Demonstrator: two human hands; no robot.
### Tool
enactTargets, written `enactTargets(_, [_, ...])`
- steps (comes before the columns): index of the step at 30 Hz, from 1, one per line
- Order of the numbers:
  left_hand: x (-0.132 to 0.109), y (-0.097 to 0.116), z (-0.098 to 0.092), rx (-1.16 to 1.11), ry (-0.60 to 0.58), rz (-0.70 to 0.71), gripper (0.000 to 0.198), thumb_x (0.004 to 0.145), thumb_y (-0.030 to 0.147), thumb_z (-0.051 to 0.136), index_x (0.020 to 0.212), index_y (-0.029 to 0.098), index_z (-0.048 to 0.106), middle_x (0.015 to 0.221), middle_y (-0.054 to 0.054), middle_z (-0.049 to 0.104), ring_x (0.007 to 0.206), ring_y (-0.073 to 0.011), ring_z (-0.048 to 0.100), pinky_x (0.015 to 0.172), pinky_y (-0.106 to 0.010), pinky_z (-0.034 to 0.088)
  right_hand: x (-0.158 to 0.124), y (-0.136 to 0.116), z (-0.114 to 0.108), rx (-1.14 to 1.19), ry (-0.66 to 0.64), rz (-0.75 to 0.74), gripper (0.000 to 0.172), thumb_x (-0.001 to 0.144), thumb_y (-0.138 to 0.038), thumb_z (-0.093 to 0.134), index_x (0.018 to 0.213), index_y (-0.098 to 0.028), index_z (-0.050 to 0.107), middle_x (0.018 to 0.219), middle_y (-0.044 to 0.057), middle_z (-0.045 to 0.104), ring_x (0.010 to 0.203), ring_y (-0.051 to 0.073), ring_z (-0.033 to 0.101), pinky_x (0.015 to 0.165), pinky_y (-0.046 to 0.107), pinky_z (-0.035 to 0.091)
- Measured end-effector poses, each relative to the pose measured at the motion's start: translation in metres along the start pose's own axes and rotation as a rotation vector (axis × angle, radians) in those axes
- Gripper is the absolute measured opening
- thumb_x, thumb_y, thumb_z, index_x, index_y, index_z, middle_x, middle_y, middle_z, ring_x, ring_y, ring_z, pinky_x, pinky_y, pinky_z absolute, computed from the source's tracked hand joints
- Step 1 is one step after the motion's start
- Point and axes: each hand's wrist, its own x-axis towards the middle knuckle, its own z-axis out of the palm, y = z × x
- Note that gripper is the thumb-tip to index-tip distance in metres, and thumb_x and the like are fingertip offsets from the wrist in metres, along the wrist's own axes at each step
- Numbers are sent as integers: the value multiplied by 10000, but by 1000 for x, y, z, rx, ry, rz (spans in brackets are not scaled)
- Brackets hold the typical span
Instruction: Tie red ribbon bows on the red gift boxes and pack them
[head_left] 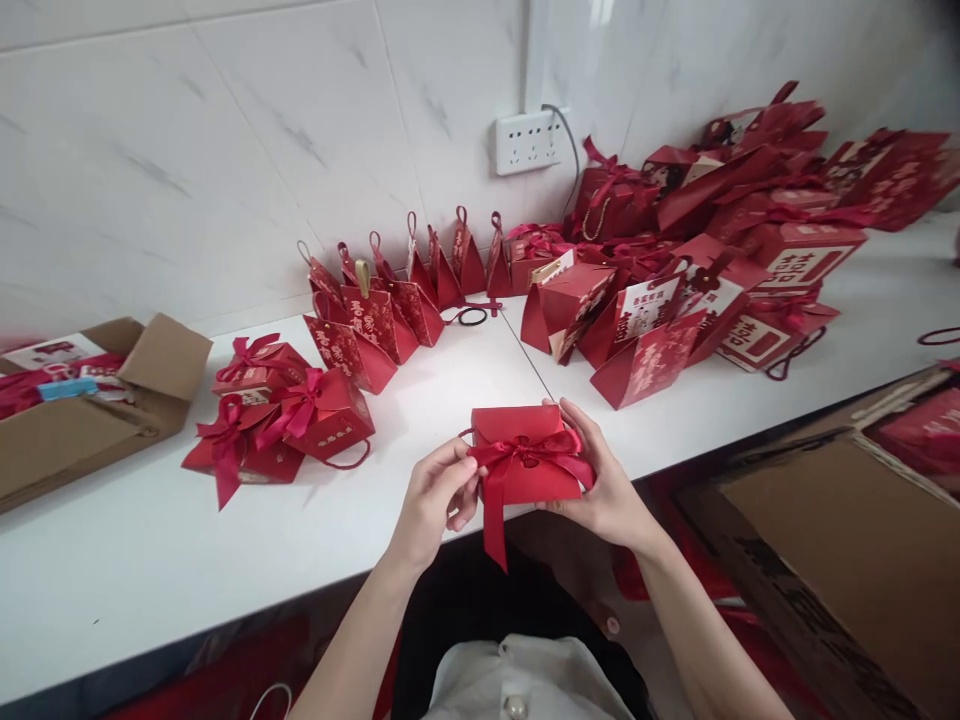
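Observation:
A red gift box [536, 482] with a dark red ribbon [495, 510] tied in a bow across its front is held over the table's front edge. My right hand [600, 490] grips the box by its right end, thumb on top and fingers underneath. At the left end, my left hand [442, 490] pinches the bow's left loop between thumb and fingertips. One ribbon tail hangs down below the box. A cord loop shows at the box's upper left corner, partly behind my left fingers.
Bow-tied red boxes [322, 415] stand to the left on the white table [300, 550]. Triangular red boxes [360, 325] line the wall, and more pile up at right [810, 250]. Open cardboard boxes stand at far left [82, 440] and lower right [840, 540]. A socket strip [529, 143] is on the wall.

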Motion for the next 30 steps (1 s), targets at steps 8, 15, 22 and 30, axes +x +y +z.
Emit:
enactTargets(8, [26, 0, 37, 286, -281, 11, 282, 812, 392, 511, 659, 194, 381, 437, 95, 316, 380, -50, 274, 408, -180, 210, -29, -11, -40, -171, 174, -36, 958, 646, -236, 801, 1418, -326, 242, 1475, 108, 315, 1316, 270, 398, 1083, 448, 358])
enactTargets(15, [56, -20, 69, 711, -460, 39, 253, 787, 417, 548, 646, 208, 524, 508, 35, 457, 450, -126, 416, 444, -234, 308, -93, -39, -101, -329, 449, 73, 947, 665, -255, 786, 1420, -368, 226, 1469, 81, 339, 1218, 254, 508, 971, 394, 484])
enactTargets(22, [68, -14, 128, 647, -481, 126, 349, 824, 543, 472, 897, 214, 564, 847, -46, 637, 608, -174, 608, 484, -259, 444, -131, -66, -134, -527, 820, 9, 977, 663, -355, 787, 1429, -389, 182, 1498, 76, 285, 1292, 267, 432, 1020, 458, 439])
enactTargets(30, [89, 31, 187, 519, -764, 480, 778, 691, 515, 676, 1361, 250, 384, 1473, -127, 324, 1358, -329, 304, 1050, -485, 350, -121, -78, -126, -466, 570, -32, 1018, 622, -312, 820, 1440, -347, 216, 1501, 91, 307, 1357, 268, 340, 1072, 444, 375])
